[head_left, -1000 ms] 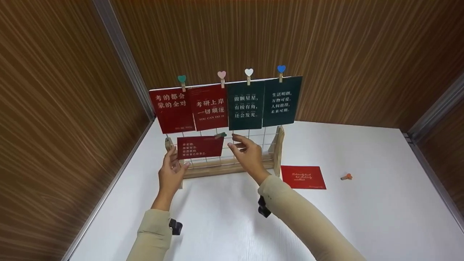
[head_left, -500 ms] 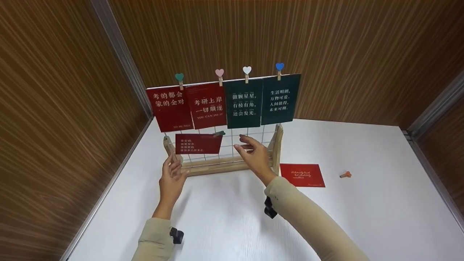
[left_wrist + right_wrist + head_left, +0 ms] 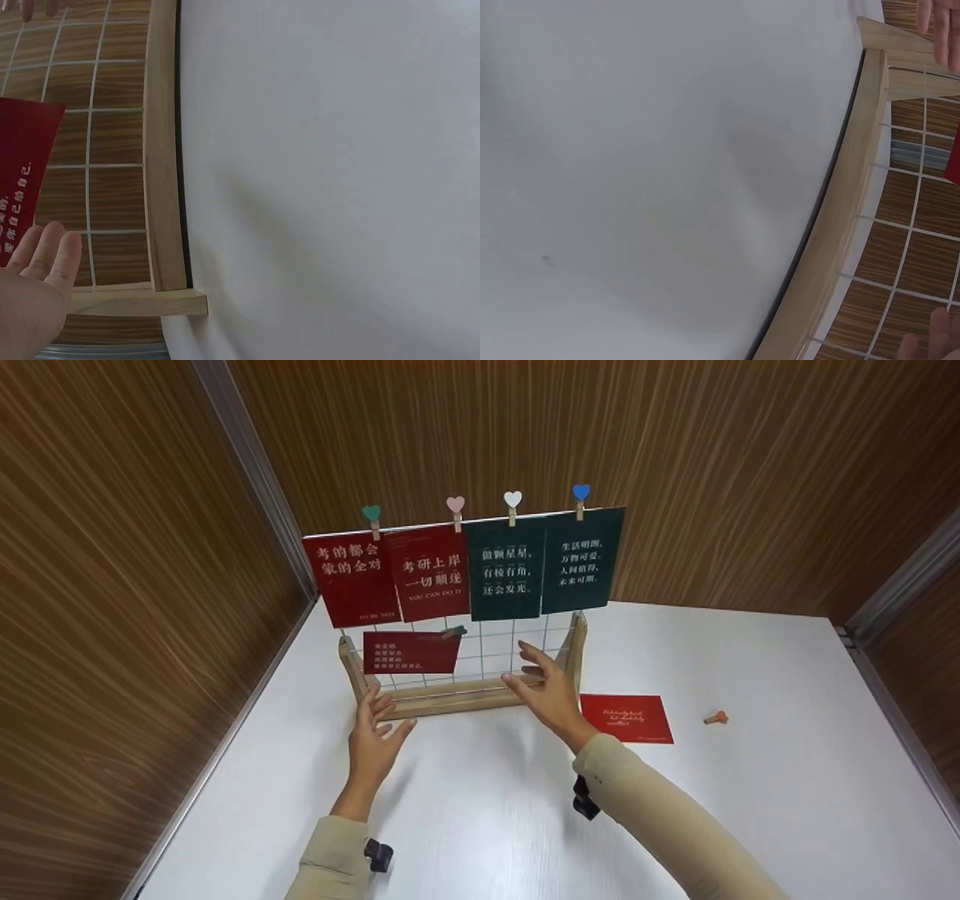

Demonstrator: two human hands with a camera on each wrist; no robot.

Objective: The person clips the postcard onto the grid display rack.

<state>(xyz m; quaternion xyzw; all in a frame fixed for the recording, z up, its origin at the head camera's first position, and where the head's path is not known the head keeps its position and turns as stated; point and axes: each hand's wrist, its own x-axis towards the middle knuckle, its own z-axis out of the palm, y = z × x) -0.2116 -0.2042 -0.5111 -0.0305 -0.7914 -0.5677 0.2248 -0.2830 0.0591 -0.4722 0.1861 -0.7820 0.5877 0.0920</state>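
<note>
A small dark red card (image 3: 412, 652) hangs on the wire grid (image 3: 491, 654) of a wooden-framed stand. A clothespin with a green end (image 3: 454, 631) grips its top right corner. My left hand (image 3: 373, 739) is below the card's left end, at the stand's left foot, thumb spread and nothing held. In the left wrist view, the fingers (image 3: 49, 253) overlap the lower edge of the card (image 3: 22, 161). My right hand (image 3: 553, 696) is in front of the grid's right part, fingers loosely bent and holding nothing. Only its fingertips (image 3: 939, 330) show in the right wrist view.
Two red cards (image 3: 358, 585) and two dark green cards (image 3: 506, 574) hang from the grid's top under heart-topped clothespins (image 3: 513, 506). A bright red card (image 3: 628, 718) and an orange-topped clothespin (image 3: 716, 718) lie on the white table (image 3: 772, 795), right of the stand.
My right hand has moved right and down, away from the green clothespin. My left hand has dropped from the card's left edge and shifted slightly right. The card stays hanging on the grid.
</note>
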